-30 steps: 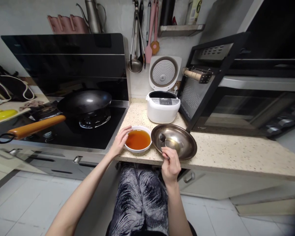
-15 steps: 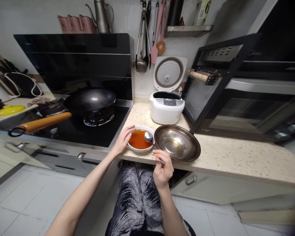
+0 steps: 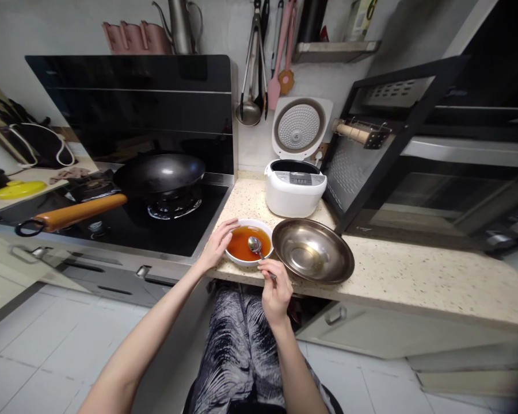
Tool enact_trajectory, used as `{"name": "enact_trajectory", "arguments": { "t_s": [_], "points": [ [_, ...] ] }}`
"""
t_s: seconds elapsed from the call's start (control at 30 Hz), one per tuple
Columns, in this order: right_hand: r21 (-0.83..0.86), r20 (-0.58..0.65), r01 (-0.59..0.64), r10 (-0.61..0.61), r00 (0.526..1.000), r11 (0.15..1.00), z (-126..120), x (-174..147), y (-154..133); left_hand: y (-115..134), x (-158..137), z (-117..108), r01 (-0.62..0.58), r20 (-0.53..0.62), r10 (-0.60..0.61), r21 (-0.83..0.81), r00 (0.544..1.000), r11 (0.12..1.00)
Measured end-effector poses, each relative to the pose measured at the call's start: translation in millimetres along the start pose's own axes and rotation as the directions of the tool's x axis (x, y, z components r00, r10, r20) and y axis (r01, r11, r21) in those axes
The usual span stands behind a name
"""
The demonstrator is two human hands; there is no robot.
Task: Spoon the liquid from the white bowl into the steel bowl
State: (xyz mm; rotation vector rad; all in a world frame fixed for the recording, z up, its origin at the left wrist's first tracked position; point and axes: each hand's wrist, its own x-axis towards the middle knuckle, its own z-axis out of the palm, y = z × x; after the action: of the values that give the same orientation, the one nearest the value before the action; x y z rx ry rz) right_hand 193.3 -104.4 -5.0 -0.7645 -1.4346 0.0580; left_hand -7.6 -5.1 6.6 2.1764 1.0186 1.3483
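Observation:
A white bowl (image 3: 247, 263) of reddish-brown liquid (image 3: 240, 242) stands near the counter's front edge. My left hand (image 3: 216, 246) holds the bowl at its left rim, fingers laid along the edge. Pinched in my right hand (image 3: 276, 290) is a metal spoon (image 3: 254, 244), its handle partly hidden by the fingers. The spoon's head is over the liquid, toward the right side of the bowl; I cannot tell how deep it dips. Right beside the bowl sits a wide, shallow metal pan (image 3: 313, 250) with nothing in it.
Behind the bowl and pan, a white rice cooker (image 3: 296, 192) has its lid up. To the left, a black wok (image 3: 159, 172) rests on the stove, its wooden handle (image 3: 82, 211) reaching past the front. A dark rack (image 3: 349, 172) and an oven (image 3: 466, 195) border the right side.
My right hand has shifted left and slightly up, carrying the spoon's head from the bowl's right rim farther in over the liquid. The left hand stays at the rim.

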Motion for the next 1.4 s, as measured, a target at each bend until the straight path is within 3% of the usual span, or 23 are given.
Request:
{"name": "enact_trajectory", "arguments": {
  "t_s": [1.07, 1.4],
  "points": [
    [0.012, 0.001, -0.077, 0.077, 0.997, 0.997, 15.2, -3.8, 12.1, -15.3, 2.4, -5.5, -0.038, 0.034, 0.043, -0.124, 0.999, 0.992],
    [0.016, 0.001, -0.087, 0.087, 0.996, 0.996, 13.7, -2.8, 14.0, -18.2, 0.9, -2.7, -0.03, 0.013, 0.03, -0.057, 0.999, 0.998]
  ]
}}
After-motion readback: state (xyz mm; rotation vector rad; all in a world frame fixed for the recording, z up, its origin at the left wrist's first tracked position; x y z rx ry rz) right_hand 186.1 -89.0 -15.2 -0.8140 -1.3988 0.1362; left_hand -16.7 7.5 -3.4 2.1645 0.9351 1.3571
